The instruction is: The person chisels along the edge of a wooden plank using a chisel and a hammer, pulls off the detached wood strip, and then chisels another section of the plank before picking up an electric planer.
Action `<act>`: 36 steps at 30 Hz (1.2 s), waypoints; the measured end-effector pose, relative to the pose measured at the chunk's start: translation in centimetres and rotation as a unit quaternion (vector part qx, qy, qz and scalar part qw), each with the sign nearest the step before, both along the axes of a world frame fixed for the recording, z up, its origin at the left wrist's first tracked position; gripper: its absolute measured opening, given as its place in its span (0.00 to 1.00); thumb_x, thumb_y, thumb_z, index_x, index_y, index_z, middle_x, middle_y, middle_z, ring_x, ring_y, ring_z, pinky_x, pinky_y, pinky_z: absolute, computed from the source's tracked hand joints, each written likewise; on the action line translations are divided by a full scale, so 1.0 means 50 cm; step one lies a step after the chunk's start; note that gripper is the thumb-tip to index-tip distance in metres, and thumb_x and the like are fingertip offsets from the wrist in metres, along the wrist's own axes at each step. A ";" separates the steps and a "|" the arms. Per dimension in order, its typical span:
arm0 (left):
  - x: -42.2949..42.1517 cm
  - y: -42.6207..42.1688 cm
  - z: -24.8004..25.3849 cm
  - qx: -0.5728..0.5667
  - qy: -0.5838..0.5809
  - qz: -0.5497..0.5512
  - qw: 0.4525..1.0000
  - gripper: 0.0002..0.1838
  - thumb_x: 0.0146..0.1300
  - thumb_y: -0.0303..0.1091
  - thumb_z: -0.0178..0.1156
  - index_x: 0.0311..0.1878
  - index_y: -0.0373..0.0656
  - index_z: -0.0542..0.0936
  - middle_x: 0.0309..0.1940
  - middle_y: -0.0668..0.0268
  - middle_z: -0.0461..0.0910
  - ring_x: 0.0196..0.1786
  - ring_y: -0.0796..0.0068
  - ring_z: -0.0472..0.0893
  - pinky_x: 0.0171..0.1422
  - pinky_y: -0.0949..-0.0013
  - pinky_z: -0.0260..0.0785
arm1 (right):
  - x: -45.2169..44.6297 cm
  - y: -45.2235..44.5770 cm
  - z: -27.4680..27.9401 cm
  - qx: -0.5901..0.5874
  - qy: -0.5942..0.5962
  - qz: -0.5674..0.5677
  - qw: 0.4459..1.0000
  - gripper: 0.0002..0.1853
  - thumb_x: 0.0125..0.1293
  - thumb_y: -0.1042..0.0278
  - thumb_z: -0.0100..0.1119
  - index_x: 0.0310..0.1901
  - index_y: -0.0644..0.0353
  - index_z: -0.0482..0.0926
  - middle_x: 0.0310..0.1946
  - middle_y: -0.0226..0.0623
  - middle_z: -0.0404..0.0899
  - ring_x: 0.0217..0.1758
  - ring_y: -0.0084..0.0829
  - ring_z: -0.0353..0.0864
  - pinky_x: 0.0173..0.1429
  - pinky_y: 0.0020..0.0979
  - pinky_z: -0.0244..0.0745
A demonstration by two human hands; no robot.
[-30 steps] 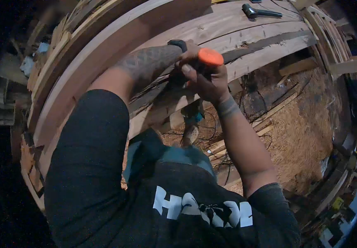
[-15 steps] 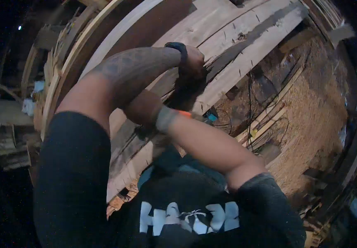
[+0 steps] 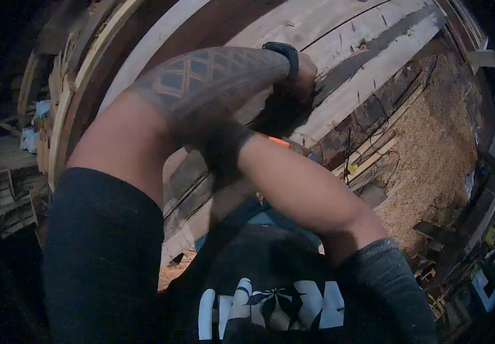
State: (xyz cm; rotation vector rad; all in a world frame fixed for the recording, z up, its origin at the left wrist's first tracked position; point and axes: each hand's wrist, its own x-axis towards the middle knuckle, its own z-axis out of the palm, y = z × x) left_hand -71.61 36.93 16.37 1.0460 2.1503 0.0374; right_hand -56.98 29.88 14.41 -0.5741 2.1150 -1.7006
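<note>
My left hand (image 3: 303,74), with a dark watch (image 3: 285,54) on its wrist, is low over the pale wooden planks (image 3: 339,94). Its back shows, while its fingers are hidden in dark shadow. The right forearm crosses beneath the tattooed left forearm. My right hand (image 3: 204,129) is a dark blur there, and what it holds, if anything, cannot be made out. A small part of an orange object (image 3: 278,140) shows just beyond the right forearm, above the planks.
Curved boards (image 3: 138,63) rise along the left. Wood shavings (image 3: 431,149) cover the floor at the right, where narrow wooden strips (image 3: 382,140) and dark cables lie. Scrap wood and white scraps (image 3: 28,139) are at the far left.
My right hand has moved left from beside my left hand to under the left forearm. The orange object, upright between the hands earlier, is now mostly hidden. The view has shifted.
</note>
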 end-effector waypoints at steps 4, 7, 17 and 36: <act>0.006 0.005 0.028 -0.008 0.004 -0.003 1.000 0.27 0.52 0.56 0.71 0.41 0.39 0.89 0.38 0.51 0.88 0.45 0.52 0.88 0.51 0.55 0.79 | 0.004 0.002 -0.002 0.012 -0.004 0.000 1.000 0.18 0.73 0.58 0.53 0.57 0.57 0.79 0.50 0.47 0.84 0.53 0.48 0.83 0.59 0.45 0.77; 0.009 0.003 0.033 0.003 0.036 -0.034 0.999 0.27 0.52 0.56 0.71 0.41 0.39 0.89 0.38 0.52 0.88 0.46 0.54 0.88 0.52 0.55 0.79 | -0.013 0.008 0.000 0.009 -0.012 0.006 1.000 0.18 0.73 0.58 0.53 0.57 0.57 0.79 0.50 0.47 0.84 0.53 0.48 0.82 0.59 0.45 0.77; -0.020 0.008 0.008 0.002 0.006 -0.043 0.999 0.26 0.53 0.57 0.71 0.40 0.41 0.90 0.37 0.54 0.89 0.44 0.55 0.88 0.51 0.56 0.79 | -0.015 0.004 -0.001 0.006 -0.012 0.019 1.000 0.18 0.74 0.57 0.52 0.56 0.59 0.79 0.49 0.47 0.83 0.52 0.46 0.82 0.60 0.44 0.76; 0.839 -0.371 0.208 0.330 0.241 0.298 0.863 0.09 0.56 0.36 0.69 0.38 0.47 0.82 0.39 0.62 0.77 0.43 0.58 0.77 0.48 0.55 0.71 | -0.050 -0.150 0.179 0.192 -0.146 0.234 0.942 0.15 0.66 0.55 0.69 0.31 0.54 0.76 0.21 0.24 0.71 0.18 0.19 0.67 0.23 0.25 0.61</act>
